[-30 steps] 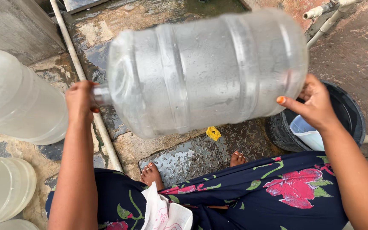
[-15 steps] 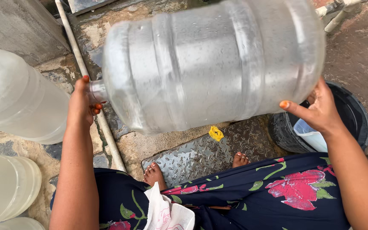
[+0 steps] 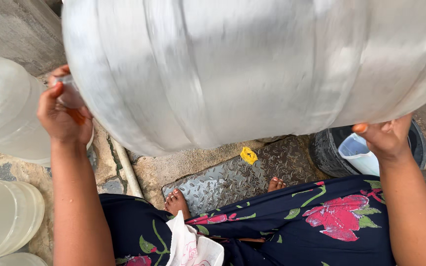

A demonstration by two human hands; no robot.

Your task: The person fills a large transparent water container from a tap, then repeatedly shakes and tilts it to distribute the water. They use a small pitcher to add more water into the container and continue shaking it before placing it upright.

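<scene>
Rough concrete ground with a metal plate [image 3: 232,180] lies below, a black bucket [image 3: 329,152] at right, pale jugs [image 3: 6,113] at left. Both hands hold the big clear water bottle [image 3: 252,69] sideways — it blocks the far view: left hand [image 3: 62,116] closed around its neck, right hand [image 3: 385,138] open under its base.

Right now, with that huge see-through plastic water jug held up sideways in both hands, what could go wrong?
1. The big clear plastic water jug is held only at its ends, the left hand at the neck and the right hand under the base. It might slip.
2. The bare feet are right below, so a drop could hurt them.
3. It could also strike the black bucket.
</scene>
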